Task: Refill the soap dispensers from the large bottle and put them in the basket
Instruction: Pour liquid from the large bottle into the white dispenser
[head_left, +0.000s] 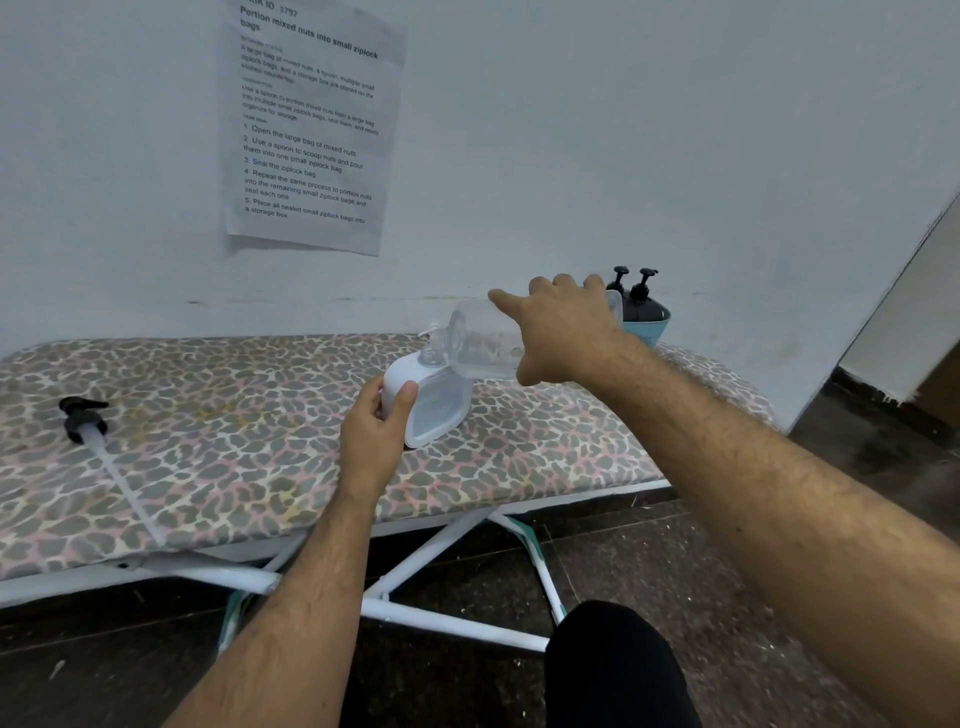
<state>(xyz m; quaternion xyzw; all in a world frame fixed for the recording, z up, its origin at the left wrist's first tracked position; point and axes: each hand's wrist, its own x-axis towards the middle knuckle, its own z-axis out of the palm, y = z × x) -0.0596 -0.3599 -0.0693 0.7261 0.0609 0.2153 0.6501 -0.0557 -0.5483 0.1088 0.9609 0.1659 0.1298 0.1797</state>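
The large bottle (485, 338) is gripped and tipped by the right hand (563, 332) so that its mouth meets the open neck of the dispenser (431, 400), which is steadied on the surface (234, 441) by the left hand (374, 431) wrapped round its side. The pour is best kept slow, with mouth held against neck and the dispenser kept upright, so that overflow is avoided. Left of the dispenser a pump head (85, 418) lies loose for refitting; behind and right of it the basket (647, 325) already holds two black dispensers (641, 306).
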